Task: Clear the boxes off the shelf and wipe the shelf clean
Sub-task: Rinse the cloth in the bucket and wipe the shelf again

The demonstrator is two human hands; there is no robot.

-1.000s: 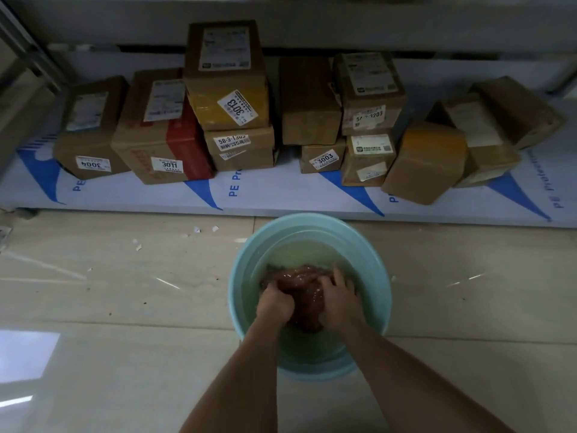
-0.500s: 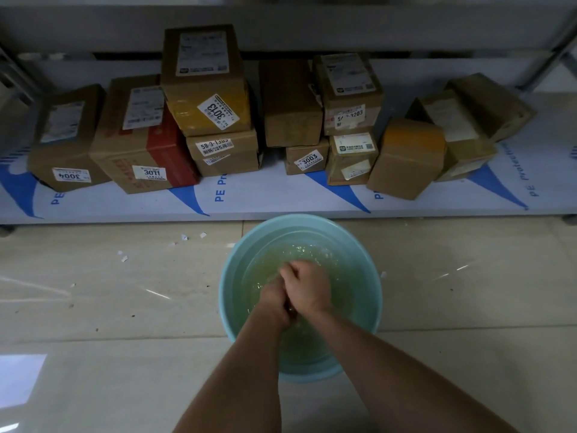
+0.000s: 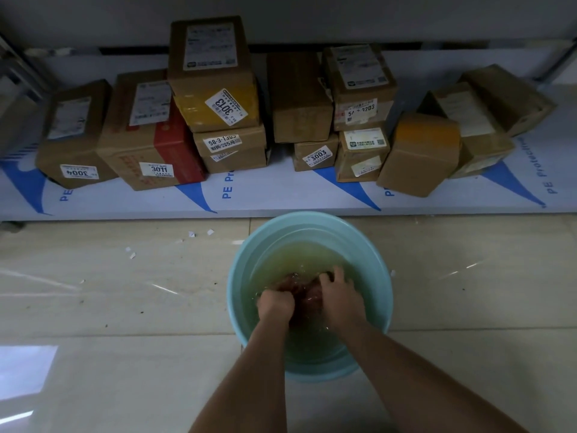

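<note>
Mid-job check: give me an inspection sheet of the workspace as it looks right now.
Surface: shelf covered in white-and-blue protective film.
Job's things: cardboard boxes all on the shelf, some stacked; reddish cloth under water in the basin.
Clutter: paper scraps on the floor.
Grippers: left hand and right hand grip the cloth.
Cables: nothing seen.
Surroundings: glossy tiled floor.

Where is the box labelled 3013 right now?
In the head view, the 3013 box sits left of centre on the shelf, stacked on a smaller box, right of the 3011 box.
</note>
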